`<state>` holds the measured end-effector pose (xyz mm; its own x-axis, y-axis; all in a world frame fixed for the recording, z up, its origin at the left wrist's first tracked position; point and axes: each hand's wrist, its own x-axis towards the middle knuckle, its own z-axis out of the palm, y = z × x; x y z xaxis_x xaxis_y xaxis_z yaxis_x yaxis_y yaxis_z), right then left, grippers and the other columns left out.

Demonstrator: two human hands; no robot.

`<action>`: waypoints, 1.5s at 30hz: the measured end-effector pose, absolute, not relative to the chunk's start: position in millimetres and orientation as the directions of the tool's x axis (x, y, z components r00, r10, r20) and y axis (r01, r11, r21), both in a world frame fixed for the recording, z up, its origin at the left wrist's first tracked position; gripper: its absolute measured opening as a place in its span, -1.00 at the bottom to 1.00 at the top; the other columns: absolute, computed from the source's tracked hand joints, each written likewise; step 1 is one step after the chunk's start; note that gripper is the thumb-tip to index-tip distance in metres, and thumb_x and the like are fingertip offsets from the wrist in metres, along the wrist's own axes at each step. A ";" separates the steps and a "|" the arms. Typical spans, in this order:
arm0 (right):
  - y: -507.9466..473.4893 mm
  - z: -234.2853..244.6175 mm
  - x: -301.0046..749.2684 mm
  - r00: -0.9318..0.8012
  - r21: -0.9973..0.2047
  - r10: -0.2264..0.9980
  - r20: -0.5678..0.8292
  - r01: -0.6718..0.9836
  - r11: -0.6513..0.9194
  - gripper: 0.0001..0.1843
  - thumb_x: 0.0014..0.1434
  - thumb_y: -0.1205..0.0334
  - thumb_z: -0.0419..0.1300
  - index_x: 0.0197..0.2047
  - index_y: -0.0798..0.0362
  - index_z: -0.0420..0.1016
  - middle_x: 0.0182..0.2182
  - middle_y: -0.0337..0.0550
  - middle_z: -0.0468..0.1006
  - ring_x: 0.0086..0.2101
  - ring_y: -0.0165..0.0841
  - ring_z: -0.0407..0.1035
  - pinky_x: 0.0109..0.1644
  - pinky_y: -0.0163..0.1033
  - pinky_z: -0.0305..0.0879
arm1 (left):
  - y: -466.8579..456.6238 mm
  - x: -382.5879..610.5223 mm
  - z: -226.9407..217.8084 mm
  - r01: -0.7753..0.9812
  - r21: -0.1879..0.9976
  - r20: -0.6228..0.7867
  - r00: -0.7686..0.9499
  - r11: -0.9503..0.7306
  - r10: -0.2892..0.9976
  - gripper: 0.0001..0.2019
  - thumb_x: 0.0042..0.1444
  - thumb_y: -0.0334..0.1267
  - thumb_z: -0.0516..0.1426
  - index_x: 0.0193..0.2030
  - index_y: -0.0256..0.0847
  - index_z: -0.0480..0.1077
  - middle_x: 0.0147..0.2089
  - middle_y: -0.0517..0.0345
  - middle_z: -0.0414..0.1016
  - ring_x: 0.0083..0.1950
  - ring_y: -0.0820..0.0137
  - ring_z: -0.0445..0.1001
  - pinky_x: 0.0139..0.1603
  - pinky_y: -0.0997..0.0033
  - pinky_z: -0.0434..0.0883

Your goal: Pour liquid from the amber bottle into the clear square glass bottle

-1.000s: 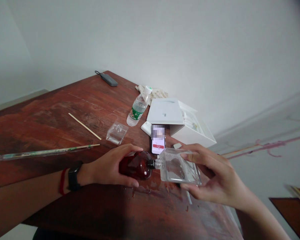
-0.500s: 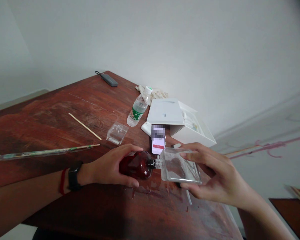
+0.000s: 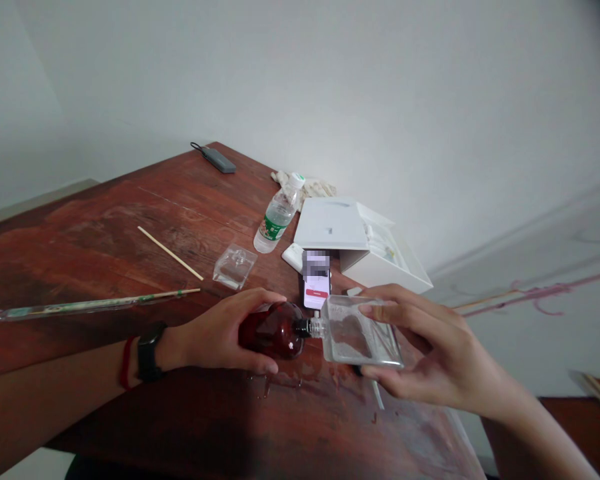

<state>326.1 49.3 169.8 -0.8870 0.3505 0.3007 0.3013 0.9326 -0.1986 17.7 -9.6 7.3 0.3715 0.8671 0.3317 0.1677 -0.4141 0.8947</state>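
Note:
My left hand is wrapped round a dark red, rounded bottle tipped on its side, its black-ringed neck pointing right. Facing it, my right hand grips a clear, flat-sided bottle between thumb and fingers. The clear bottle's threaded neck meets the red bottle's mouth; whether one sits inside the other I cannot tell. Liquid droplets lie on the wooden table beneath the two bottles. Just behind the necks lies a phone with its screen lit.
Behind stand a labelled plastic water bottle and an open white box. A clear square cap, a chopstick and a wrapped chopstick packet lie to the left. A grey device rests at the far corner, with a crumpled cloth behind the bottle.
Both hands and both bottles stay almost exactly where they were. My right forearm has shifted very slightly.

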 end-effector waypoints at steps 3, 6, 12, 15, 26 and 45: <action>48.9 172.7 323.8 -0.890 -0.205 0.343 0.300 0.291 0.934 -0.51 0.23 0.08 0.51 0.17 -0.08 0.52 0.08 0.06 0.69 0.11 -0.03 0.63 0.09 -0.04 0.65 | -9.8 17.9 7.1 0.172 0.894 0.329 0.374 -0.413 0.867 -0.12 -0.01 0.03 0.57 0.38 -0.07 0.34 0.26 -0.06 0.58 0.22 -0.01 0.62 0.28 -0.03 0.54; 49.5 174.3 323.3 -0.899 -0.192 0.336 0.281 0.290 0.937 -0.52 0.25 0.11 0.49 0.17 -0.07 0.50 0.10 0.06 0.68 0.12 -0.06 0.62 0.08 -0.08 0.64 | -10.0 17.9 6.7 0.176 0.890 0.335 0.371 -0.420 0.866 -0.13 0.00 0.02 0.57 0.38 -0.07 0.33 0.27 -0.06 0.57 0.23 -0.01 0.61 0.30 -0.03 0.53; 49.2 179.0 321.6 -0.915 -0.161 0.327 0.235 0.295 0.942 -0.54 0.30 0.07 0.46 0.18 -0.04 0.49 0.18 0.13 0.64 0.19 -0.03 0.58 0.11 -0.05 0.63 | -9.8 17.7 6.3 0.157 0.893 0.343 0.371 -0.423 0.863 -0.14 0.01 0.01 0.57 0.39 -0.06 0.33 0.27 -0.06 0.58 0.22 -0.01 0.62 0.28 -0.02 0.55; 48.7 181.5 320.5 -0.917 -0.158 0.327 0.227 0.297 0.942 -0.53 0.31 0.08 0.45 0.20 -0.04 0.48 0.20 0.14 0.62 0.17 -0.05 0.59 0.09 -0.08 0.63 | -9.5 17.7 6.3 0.158 0.892 0.345 0.369 -0.424 0.863 -0.14 0.01 0.00 0.57 0.38 -0.07 0.34 0.26 -0.05 0.59 0.21 0.00 0.62 0.28 -0.01 0.55; 49.3 184.5 319.3 -0.915 -0.152 0.330 0.232 0.301 0.941 -0.51 0.27 0.08 0.47 0.21 -0.09 0.50 0.16 0.07 0.66 0.14 -0.06 0.62 0.08 -0.06 0.64 | -9.4 18.2 4.7 0.169 0.889 0.346 0.365 -0.427 0.865 -0.13 0.00 0.01 0.56 0.39 -0.08 0.33 0.25 -0.05 0.59 0.19 0.00 0.63 0.27 -0.01 0.55; 49.7 190.8 315.5 -0.930 -0.138 0.321 0.177 0.299 0.944 -0.56 0.32 0.05 0.44 0.18 -0.05 0.47 0.21 0.11 0.62 0.12 -0.07 0.63 0.03 -0.11 0.62 | -8.6 17.6 5.8 0.157 0.888 0.353 0.367 -0.432 0.861 -0.13 0.01 -0.02 0.57 0.39 -0.09 0.33 0.27 -0.06 0.59 0.21 -0.01 0.62 0.27 0.00 0.54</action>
